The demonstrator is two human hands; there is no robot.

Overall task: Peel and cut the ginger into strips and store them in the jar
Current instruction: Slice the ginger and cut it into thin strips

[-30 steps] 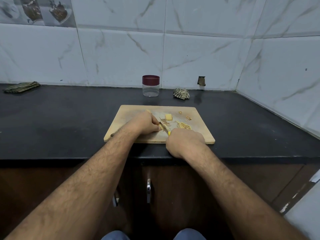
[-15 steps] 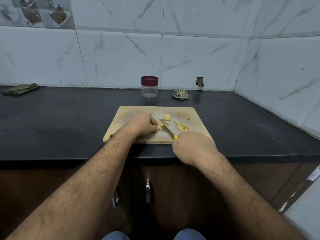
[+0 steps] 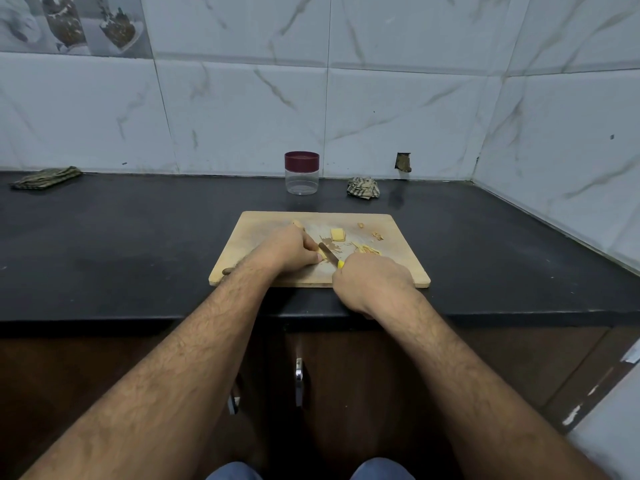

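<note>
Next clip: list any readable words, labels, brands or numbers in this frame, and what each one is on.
None readable.
The jar with its maroon lid shows no label.
The knife and cutting board carry no visible print.
The decorative tile at upper left shows pictures only, no text.

Cutting board (image 3: 263, 237): right in front of you on the counter (image 3: 138, 237), at its near edge.
Hands: your left hand (image 3: 289, 251) at 9 o'clock on the board, your right hand (image 3: 372, 280) at 5, knife (image 3: 329, 254) between them.
Ginger block (image 3: 338, 234): 12 o'clock of the knife.
Strips (image 3: 369, 250): at 2 o'clock.
Jar (image 3: 301, 173): behind the board, against the wall.
Crumpled cloth (image 3: 363, 188): just right of the jar.
Folded cloth (image 3: 45, 177): far left, at 10 o'clock.
</note>
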